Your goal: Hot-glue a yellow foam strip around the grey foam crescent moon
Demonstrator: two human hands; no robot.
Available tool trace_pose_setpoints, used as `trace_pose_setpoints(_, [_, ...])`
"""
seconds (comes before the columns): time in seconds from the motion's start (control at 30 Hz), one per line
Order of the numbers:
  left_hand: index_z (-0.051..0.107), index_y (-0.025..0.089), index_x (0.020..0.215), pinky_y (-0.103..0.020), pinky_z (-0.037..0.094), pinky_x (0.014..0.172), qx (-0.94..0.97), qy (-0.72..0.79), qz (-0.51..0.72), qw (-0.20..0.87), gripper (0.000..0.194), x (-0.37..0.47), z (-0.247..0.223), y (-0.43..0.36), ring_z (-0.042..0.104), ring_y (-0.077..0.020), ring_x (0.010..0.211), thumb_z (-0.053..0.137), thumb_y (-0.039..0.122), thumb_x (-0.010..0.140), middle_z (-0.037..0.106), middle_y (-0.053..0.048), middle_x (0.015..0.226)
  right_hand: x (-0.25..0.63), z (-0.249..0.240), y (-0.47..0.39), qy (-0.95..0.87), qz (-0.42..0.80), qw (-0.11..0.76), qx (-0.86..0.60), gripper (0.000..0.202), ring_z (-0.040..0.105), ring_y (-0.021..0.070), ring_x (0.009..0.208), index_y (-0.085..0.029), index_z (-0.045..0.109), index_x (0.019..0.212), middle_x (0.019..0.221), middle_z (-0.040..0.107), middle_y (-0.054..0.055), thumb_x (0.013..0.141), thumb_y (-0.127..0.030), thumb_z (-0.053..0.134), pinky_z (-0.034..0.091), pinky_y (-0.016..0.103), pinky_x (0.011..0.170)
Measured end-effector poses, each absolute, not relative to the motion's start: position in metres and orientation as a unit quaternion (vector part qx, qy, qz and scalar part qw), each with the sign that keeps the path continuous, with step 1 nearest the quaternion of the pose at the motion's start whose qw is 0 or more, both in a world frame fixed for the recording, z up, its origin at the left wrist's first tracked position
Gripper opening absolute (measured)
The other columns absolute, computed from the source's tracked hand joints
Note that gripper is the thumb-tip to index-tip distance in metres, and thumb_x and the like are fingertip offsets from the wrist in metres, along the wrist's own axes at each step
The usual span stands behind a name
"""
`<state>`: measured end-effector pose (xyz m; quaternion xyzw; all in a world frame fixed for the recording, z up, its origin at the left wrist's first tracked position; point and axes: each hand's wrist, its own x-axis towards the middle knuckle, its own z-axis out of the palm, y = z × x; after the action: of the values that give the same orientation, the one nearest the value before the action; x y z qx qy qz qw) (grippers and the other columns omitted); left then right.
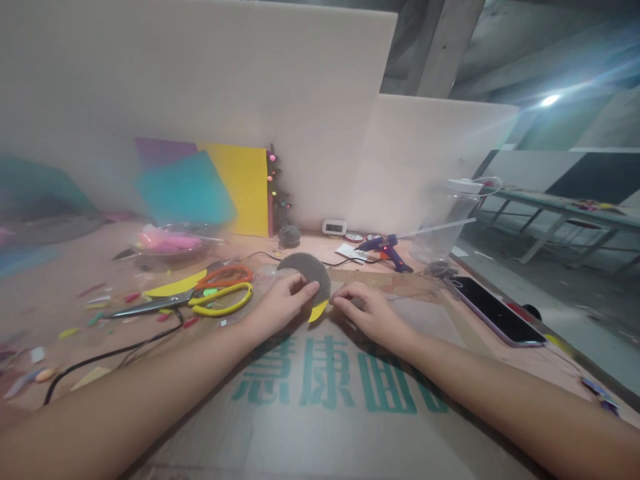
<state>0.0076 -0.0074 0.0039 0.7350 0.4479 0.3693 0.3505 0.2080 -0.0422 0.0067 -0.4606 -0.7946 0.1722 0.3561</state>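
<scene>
A dark grey round disc (311,272) is held just above the printed board, with a small yellow curved piece (318,311) at its lower edge. My left hand (286,297) grips the disc from the left, thumb lying across its face and the other fingers partly hidden. Close by the disc's right edge is my right hand (363,310), its thumb and fingertips pinched together. What sits in that pinch, if anything, is too small to make out. Left of my hands lie scissors (200,298) with orange and yellow handles, over a yellow piece (175,285).
Toward the back right rests a blue glue gun (387,250) with its cord across the table. A phone (493,310) lies at the right edge, near a clear plastic container (440,223). Coloured sheets (185,187) lean on the white panel; scraps (133,297) litter the left.
</scene>
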Motion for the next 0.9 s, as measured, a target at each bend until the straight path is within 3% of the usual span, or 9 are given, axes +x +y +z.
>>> trace_pose_setpoints(0.3, [0.048,0.019,0.065,-0.027,0.035,0.060,0.748,0.423,0.365,0.357,0.040,0.0080,-0.0007,-0.0033,0.047,-0.0144,0.063,0.051,0.055,0.083,0.050,0.002,0.063,0.2109,0.0094,-0.0414,-0.811,0.161,0.344,-0.445,0.035,0.059,0.0170,0.076,-0.018,0.060,0.075,0.076,0.065,0.004,0.098,-0.033,0.038,0.044,0.029,0.073])
trace_pose_setpoints(0.43, [0.048,0.019,0.066,-0.026,0.033,0.055,0.753,0.425,0.345,0.364,0.039,0.0086,-0.0020,-0.0043,0.044,-0.0131,0.058,0.052,0.054,0.083,0.048,0.004,0.061,0.2118,0.0076,-0.0418,-0.796,0.172,0.378,-0.440,0.032,0.061,0.0176,0.081,-0.018,0.062,0.084,0.083,0.067,0.005,0.098,-0.035,0.038,0.045,0.029,0.077])
trace_pose_setpoints(0.67, [0.050,0.019,0.073,-0.025,0.034,0.054,0.738,0.419,0.352,0.394,0.030,0.0104,-0.0026,-0.0061,0.047,-0.0125,0.056,0.057,0.048,0.081,0.052,0.004,0.062,0.2110,0.0059,-0.0434,-0.808,0.149,0.386,-0.419,0.021,0.062,0.0178,0.083,-0.019,0.063,0.081,0.084,0.068,0.005,0.093,-0.030,0.050,0.046,0.030,0.079])
trace_pose_setpoints(0.77, [0.053,0.018,0.082,-0.025,0.040,0.059,0.704,0.395,0.382,0.449,0.028,0.0109,-0.0028,-0.0053,0.054,-0.0141,0.063,0.061,0.044,0.078,0.059,0.002,0.068,0.2112,0.0076,-0.0464,-0.820,0.148,0.382,-0.401,0.019,0.063,0.0180,0.087,-0.019,0.065,0.088,0.090,0.070,0.006,0.094,-0.028,0.049,0.047,0.031,0.082])
trace_pose_setpoints(0.9, [0.063,0.015,0.095,-0.028,0.046,0.073,0.687,0.347,0.393,0.503,0.033,0.0104,-0.0022,-0.0030,0.063,-0.0193,0.083,0.063,0.042,0.077,0.070,-0.006,0.091,0.2117,0.0085,-0.0491,-0.815,0.149,0.390,-0.401,0.022,0.064,0.0192,0.097,-0.019,0.067,0.104,0.103,0.071,0.008,0.094,-0.027,0.049,0.047,0.033,0.088])
